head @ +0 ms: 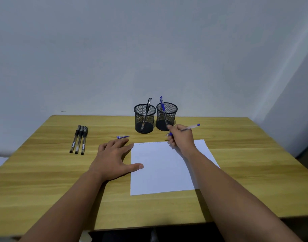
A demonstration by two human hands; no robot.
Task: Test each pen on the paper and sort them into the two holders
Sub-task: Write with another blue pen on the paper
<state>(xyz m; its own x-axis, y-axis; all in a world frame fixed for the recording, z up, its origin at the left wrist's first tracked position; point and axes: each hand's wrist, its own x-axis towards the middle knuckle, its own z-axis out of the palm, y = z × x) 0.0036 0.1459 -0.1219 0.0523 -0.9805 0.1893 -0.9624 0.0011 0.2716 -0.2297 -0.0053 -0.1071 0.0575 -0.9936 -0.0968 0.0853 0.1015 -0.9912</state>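
The right hand (180,137) pinches an uncapped blue pen (188,128), tip at ten o'clock over the paper's (163,168) far edge, its long axis toward two o'clock, while the left hand (114,158), flat and holding nothing, steadies the sheet.

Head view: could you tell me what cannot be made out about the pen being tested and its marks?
- Tip of the blue pen: hidden by the right hand gripping it, so paper contact is unclear.
- Marks along the paper's far edge: too faint and small to read or tell colour.
- Three black pens: labels too small to read.
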